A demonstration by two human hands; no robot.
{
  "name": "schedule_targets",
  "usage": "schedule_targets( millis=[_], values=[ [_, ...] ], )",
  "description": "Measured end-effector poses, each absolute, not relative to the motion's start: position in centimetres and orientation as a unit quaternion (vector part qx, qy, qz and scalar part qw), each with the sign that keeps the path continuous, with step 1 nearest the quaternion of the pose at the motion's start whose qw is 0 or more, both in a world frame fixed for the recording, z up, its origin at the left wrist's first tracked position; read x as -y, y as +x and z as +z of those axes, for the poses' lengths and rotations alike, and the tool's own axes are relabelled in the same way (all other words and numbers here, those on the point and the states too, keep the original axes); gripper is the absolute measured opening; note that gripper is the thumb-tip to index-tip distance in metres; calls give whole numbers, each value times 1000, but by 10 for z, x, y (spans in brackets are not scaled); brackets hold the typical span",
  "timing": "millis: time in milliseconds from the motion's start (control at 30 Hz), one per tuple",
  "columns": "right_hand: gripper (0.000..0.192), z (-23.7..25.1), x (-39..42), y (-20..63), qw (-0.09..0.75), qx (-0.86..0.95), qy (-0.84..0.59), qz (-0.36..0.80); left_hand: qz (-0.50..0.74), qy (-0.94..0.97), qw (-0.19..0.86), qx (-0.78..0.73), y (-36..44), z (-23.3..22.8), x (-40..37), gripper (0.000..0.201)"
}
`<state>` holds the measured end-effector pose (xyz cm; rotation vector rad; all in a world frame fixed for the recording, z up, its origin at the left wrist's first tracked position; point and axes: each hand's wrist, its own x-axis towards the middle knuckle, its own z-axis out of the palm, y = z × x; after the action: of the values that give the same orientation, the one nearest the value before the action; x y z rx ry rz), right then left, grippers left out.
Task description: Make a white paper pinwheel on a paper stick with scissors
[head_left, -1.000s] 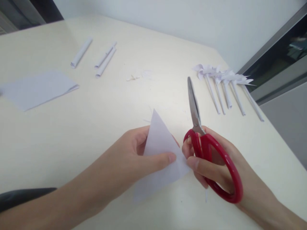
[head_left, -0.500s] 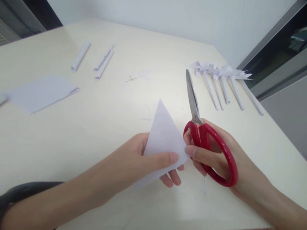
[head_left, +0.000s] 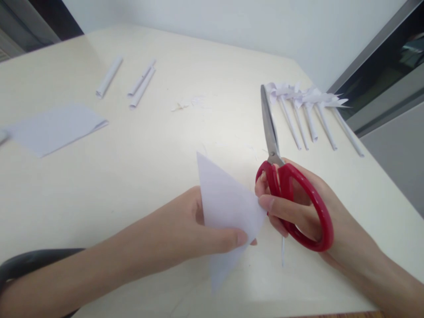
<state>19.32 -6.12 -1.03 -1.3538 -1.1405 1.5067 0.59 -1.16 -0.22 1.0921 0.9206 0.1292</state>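
Observation:
My left hand [head_left: 194,229] pinches a folded white paper triangle [head_left: 225,207] between thumb and fingers, holding it just above the cream table [head_left: 165,145]. One corner of the triangle points up and left, another hangs down toward me. My right hand [head_left: 298,207] grips red-handled scissors [head_left: 291,194] with the steel blades closed and pointing away from me. A right fingertip touches the paper's right corner.
Several rolled paper sticks with cut paper tops [head_left: 308,115] lie at the far right. Three plain paper rolls [head_left: 127,81] lie at the far left. A folded white sheet [head_left: 54,128] rests on the left. Small paper scraps [head_left: 187,104] sit mid-table. The table edge and a wall are close on the right.
My left hand has turned the triangle, so its top point swung left and a lower corner now hangs toward me. The scissors shifted slightly right and away.

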Motion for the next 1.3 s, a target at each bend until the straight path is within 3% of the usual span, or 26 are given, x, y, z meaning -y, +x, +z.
schedule_targets(
  millis=[233, 633, 933, 1100, 1300],
  values=[
    [13, -13, 60, 193, 398, 448, -529, 601, 71, 525, 736, -421, 4, -6, 14, 13],
    [16, -11, 63, 189, 385, 470, -534, 587, 219, 479, 726, -442, 10, -15, 21, 35],
    [18, -1, 61, 190, 354, 466, -557, 589, 217, 509, 703, -447, 1, -12, 15, 10],
    [21, 4, 58, 194, 359, 473, -566, 572, 209, 534, 677, -460, -4, -8, 0, 7],
    [23, 7, 58, 196, 361, 479, -562, 570, 100, 554, 708, -426, -4, -1, -9, 8]
  ],
)
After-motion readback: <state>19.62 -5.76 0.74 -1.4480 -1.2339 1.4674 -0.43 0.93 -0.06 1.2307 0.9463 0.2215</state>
